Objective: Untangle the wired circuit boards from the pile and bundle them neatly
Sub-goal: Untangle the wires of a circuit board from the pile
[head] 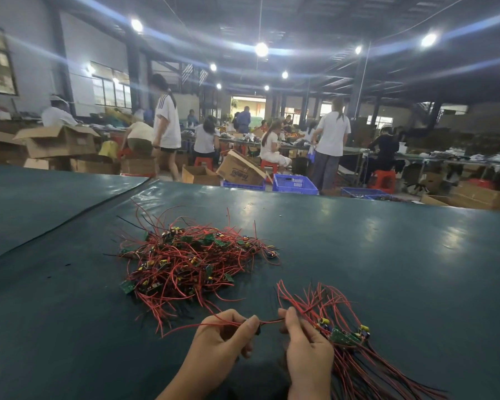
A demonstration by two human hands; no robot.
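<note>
A tangled pile of small green circuit boards with red and black wires lies on the dark green table, just ahead of my hands. My left hand pinches a red wire that stretches across to my right hand. My right hand grips a bundle of wired boards, its green boards beside my fingers and its long red wires trailing toward the lower right and fanning up behind my thumb. What lies under my left palm is hidden.
The table's far edge runs across the middle of the view. Beyond it stand blue plastic crates, cardboard boxes and red stools. Several people sit or stand at other benches. A seam crosses the table cover at left.
</note>
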